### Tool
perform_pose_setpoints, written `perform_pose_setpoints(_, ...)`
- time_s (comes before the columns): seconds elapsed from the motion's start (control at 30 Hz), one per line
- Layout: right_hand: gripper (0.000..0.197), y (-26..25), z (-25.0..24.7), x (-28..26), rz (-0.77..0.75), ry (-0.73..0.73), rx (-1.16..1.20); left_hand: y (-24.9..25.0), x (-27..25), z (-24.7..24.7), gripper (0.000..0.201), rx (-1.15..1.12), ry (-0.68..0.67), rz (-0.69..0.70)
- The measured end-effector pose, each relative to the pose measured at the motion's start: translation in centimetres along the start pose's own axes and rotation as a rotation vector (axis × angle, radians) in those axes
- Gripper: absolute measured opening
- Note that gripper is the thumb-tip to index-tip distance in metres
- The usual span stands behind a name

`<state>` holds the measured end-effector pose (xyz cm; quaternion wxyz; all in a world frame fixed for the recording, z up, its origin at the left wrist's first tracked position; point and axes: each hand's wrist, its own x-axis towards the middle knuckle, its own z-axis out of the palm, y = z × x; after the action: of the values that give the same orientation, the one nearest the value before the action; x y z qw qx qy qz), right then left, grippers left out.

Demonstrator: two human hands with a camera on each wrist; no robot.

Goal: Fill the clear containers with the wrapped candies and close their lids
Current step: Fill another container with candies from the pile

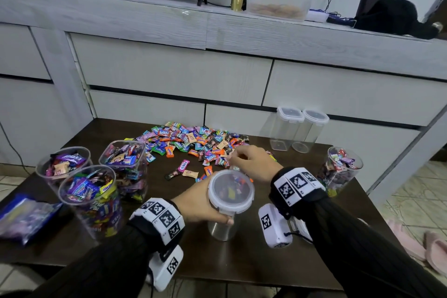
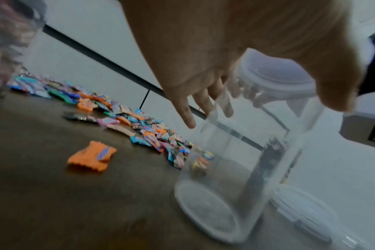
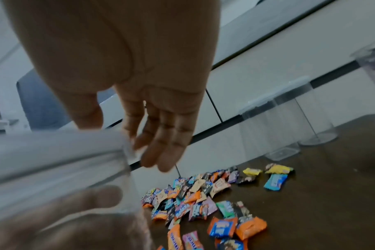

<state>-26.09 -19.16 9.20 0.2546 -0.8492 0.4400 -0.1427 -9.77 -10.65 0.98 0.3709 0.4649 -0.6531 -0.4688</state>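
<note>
Far to the left of our left hand [image 1: 198, 203] stood three open containers [image 1: 90, 197] already full of wrapped candies. Our left hand was curled around the round clear container [image 2: 242, 169], just under its lid [image 1: 231, 191], and held it upright on the dark table [image 1: 72, 244]. This container looked empty, and the lid was still on it. Beyond both hands lay the candy pile [image 1: 193, 143], and one orange candy [image 2: 92, 156] lay alone near the left fingers. Our right hand [image 1: 251, 162] hovered at the far rim of the lid with relaxed, nearly straight fingers [image 3: 161, 148] and held nothing. We judged the step was to open the lid: the left hand should keep the body steady while the right lifts the tabs one by one, so the light container does not tip. Beyond the right hand stood two more lidded empty containers [image 1: 298, 128], and to its right another full one [image 1: 341, 167].
</note>
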Motion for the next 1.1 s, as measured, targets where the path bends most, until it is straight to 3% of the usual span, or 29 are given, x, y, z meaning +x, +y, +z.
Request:
perform_pose_setpoints(0.13, 0.038, 0.9, -0.4, -0.8, 0.158, -0.135, 0.0, -0.8, -0.1, 0.8, 0.095, -0.055, 0.21, -0.006)
perform_pose_setpoints(0.23, 0.043, 1.4, -0.3, -1.4, 0.24, -0.251, 0.141, -0.9, -0.2, 0.4, 0.096, 0.01, 0.182, -0.021)
perform_pose_setpoints(0.37, 0.034, 1.8, 0.0, -1.6, 0.157, -0.167, 0.259, -0.6, -0.7, -1.3, 0.095, 0.169, 0.088, -0.055)
perform_pose_setpoints(0.47, 0.025, 2.1, 0.4, -1.4, 0.042, -0.086, 0.187, -0.2, -0.9, -2.3, 0.094, 0.231, 0.092, -0.062)
perform_pose_setpoints(0.53, 0.025, 2.1, 0.8, -1.4, 0.051, -0.046, 0.177, 0.2, -0.7, -2.4, 0.096, 0.288, 0.096, -0.067)
perform_pose_setpoints(0.7, 0.054, 1.8, 1.8, -1.4, 0.218, 0.029, -0.034, 0.5, 0.1, -1.3, 0.098, 0.175, 0.016, -0.039)
perform_pose_setpoints(0.8, 0.056, 1.8, 2.3, -1.5, 0.21, 0.068, -0.073, 0.2, 0.4, -0.4, 0.085, 0.145, 0.004, -0.047)
perform_pose_setpoints(0.87, 0.051, 2.1, 2.6, -1.4, 0.203, 0.08, -0.007, -0.1, 0.4, -0.3, 0.082, 0.122, 0.011, -0.072)
perform_pose_setpoints(1.0, 0.038, 2.9, 3.4, -1.0, 0.222, 0.072, 0.431, -0.1, 0.5, -0.6, 0.081, 0.143, -0.035, -0.102)
perform_pose_setpoints(1.1, 0.037, 2.9, 3.0, -1.0, 0.207, 0.063, 0.345, 0.0, 0.7, -0.7, 0.076, 0.149, -0.072, -0.097)
